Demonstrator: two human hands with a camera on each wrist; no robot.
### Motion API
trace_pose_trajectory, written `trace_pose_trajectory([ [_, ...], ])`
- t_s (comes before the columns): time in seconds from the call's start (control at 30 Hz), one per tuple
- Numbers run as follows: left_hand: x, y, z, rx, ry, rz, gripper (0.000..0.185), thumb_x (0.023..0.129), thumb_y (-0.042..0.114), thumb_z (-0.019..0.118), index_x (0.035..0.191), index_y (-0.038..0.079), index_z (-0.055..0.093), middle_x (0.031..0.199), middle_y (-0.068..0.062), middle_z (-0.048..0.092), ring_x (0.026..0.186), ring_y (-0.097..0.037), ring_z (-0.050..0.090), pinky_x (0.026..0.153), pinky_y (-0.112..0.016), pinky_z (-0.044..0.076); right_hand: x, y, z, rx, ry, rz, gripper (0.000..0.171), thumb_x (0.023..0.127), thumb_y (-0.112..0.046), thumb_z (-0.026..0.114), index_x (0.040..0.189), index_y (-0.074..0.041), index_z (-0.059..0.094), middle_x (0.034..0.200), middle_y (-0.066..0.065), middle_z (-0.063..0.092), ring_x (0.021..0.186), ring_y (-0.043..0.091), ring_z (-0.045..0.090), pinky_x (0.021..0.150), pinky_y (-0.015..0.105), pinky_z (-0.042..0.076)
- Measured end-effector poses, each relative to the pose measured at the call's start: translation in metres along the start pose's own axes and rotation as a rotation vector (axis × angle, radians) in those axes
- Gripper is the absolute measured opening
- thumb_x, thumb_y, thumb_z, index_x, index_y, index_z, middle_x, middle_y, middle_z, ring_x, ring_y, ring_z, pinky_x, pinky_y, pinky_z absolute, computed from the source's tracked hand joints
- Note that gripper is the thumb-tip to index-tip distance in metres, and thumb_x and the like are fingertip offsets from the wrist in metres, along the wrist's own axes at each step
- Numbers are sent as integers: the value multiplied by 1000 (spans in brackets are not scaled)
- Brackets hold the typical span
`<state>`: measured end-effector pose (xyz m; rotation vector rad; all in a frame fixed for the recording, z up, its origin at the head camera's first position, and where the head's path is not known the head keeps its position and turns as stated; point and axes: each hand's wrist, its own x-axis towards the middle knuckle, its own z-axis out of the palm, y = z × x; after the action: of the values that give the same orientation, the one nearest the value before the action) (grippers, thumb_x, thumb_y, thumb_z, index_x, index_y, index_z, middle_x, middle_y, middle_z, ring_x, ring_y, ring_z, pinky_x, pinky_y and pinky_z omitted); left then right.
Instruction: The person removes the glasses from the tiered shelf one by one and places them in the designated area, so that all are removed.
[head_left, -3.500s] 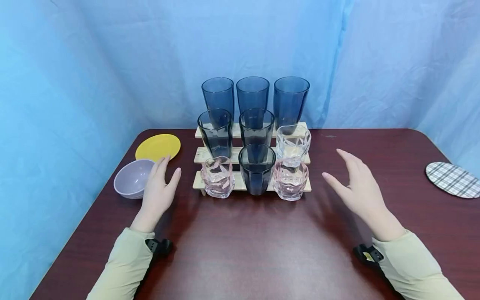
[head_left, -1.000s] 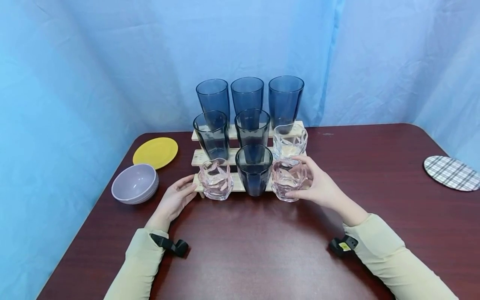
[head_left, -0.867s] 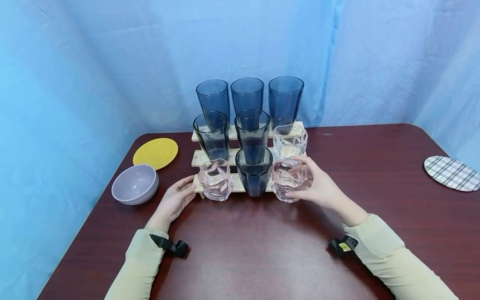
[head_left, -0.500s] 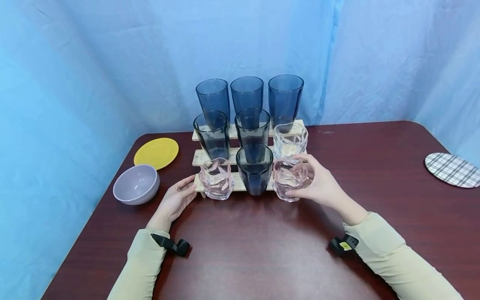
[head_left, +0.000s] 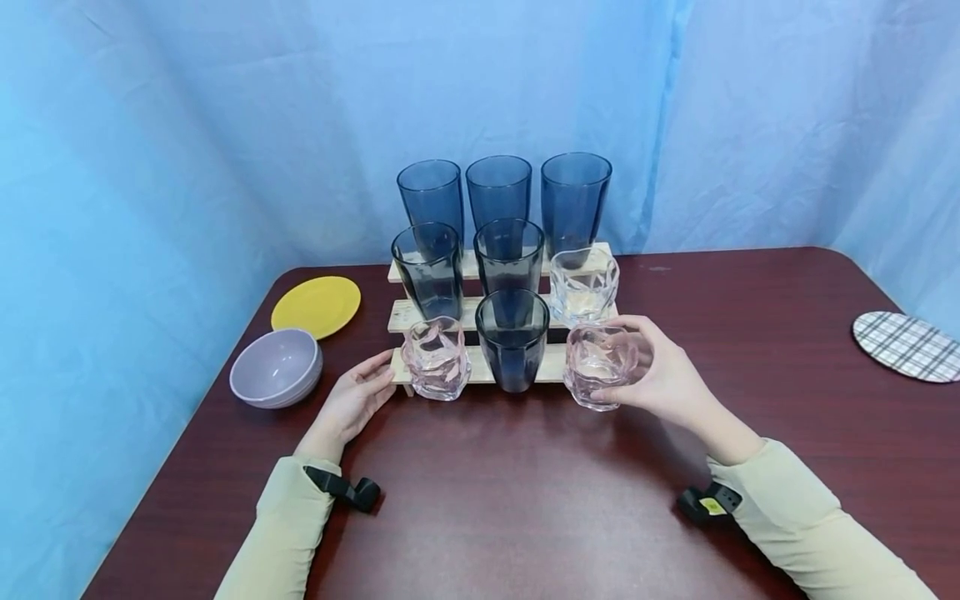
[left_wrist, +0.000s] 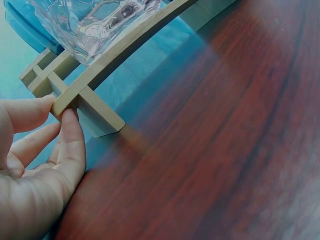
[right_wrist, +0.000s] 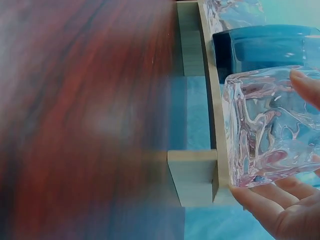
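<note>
A three-step wooden rack (head_left: 557,363) holds several dark blue and grey tumblers, a clear faceted glass (head_left: 583,287) and a pink faceted glass (head_left: 437,358) at its front left. My right hand (head_left: 660,375) grips another pink faceted glass (head_left: 597,366) (right_wrist: 270,130), lifted slightly off the rack's front right end. My left hand (head_left: 352,402) pinches the rack's front left corner (left_wrist: 62,102) between thumb and fingers (left_wrist: 70,145), steadying it.
A lilac bowl (head_left: 276,367) and a yellow plate (head_left: 316,305) lie left of the rack. A plaid coaster (head_left: 907,346) sits at the table's right edge. Blue cloth hangs behind. The dark red table (head_left: 510,500) stretches toward me.
My right hand closed round the front right pink glass and has drawn it right and toward me, off the lowest step. My left hand came in and stays on the rack corner.
</note>
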<state>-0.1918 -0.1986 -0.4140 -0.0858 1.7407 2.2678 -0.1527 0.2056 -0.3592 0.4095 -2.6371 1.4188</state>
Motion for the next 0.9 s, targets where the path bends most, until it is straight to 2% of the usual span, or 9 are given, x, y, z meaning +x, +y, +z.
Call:
trace_pose_trajectory([
  [0.2, 0, -2, -2, 12, 8, -26, 54, 98, -1, 41, 149, -1, 22, 101, 8, 58, 87, 1, 59, 79, -14, 48, -6, 4, -13, -22, 45, 32, 83, 61, -19, 90, 130, -16, 44, 114, 12, 61, 93, 4, 58, 74, 12, 48],
  [0.27, -1, -2, -2, 16, 7, -27, 54, 98, -1, 41, 149, -1, 22, 101, 8, 58, 88, 1, 59, 79, -14, 48, -8, 7, -19, -18, 65, 24, 83, 61, -15, 90, 131, -14, 43, 113, 11, 60, 92, 0, 58, 73, 11, 47],
  [0.4, -1, -1, -2, 12, 0, -25, 54, 98, -2, 41, 149, -1, 21, 100, 7, 58, 88, 1, 60, 79, -14, 48, -10, 15, -31, 5, 126, -6, 83, 62, -4, 87, 130, -10, 41, 106, -1, 60, 90, -5, 58, 72, 9, 48],
  [0.5, 1, -1, -1, 7, -6, -15, 54, 98, -2, 41, 149, -2, 21, 100, 7, 58, 88, 0, 60, 80, -14, 49, -9, 24, -41, 52, 173, -10, 81, 62, 1, 86, 129, -12, 42, 101, -10, 61, 89, -5, 60, 70, 10, 49],
  [0.6, 2, 0, -1, 2, -7, -7, 54, 98, -2, 41, 148, -3, 21, 100, 8, 59, 87, 0, 60, 80, -14, 49, -5, 46, -51, 147, 222, -12, 81, 64, 4, 84, 130, -16, 42, 101, -10, 63, 89, -3, 62, 68, 12, 51],
  [0.77, 1, 0, -1, 2, -10, -10, 54, 98, -3, 40, 149, -2, 20, 100, 8, 58, 87, 0, 59, 79, -14, 48, 5, 109, -64, 230, 325, 0, 85, 64, 3, 84, 133, -20, 41, 101, -6, 67, 88, 3, 64, 63, 15, 52],
  [0.8, 1, 0, -1, 5, -9, -11, 54, 98, -3, 40, 149, -2, 20, 100, 8, 58, 87, 1, 59, 79, -14, 48, 6, 118, -66, 221, 338, 16, 86, 63, 1, 85, 133, -20, 41, 101, -7, 67, 88, 3, 64, 63, 15, 51],
  [0.9, 1, -1, -1, 12, -2, -15, 54, 98, -2, 40, 149, -1, 21, 101, 8, 57, 88, 1, 59, 80, -14, 48, 11, 138, -74, 319, 357, 37, 85, 62, 3, 85, 132, -19, 41, 99, -4, 68, 85, 6, 65, 61, 15, 52],
])
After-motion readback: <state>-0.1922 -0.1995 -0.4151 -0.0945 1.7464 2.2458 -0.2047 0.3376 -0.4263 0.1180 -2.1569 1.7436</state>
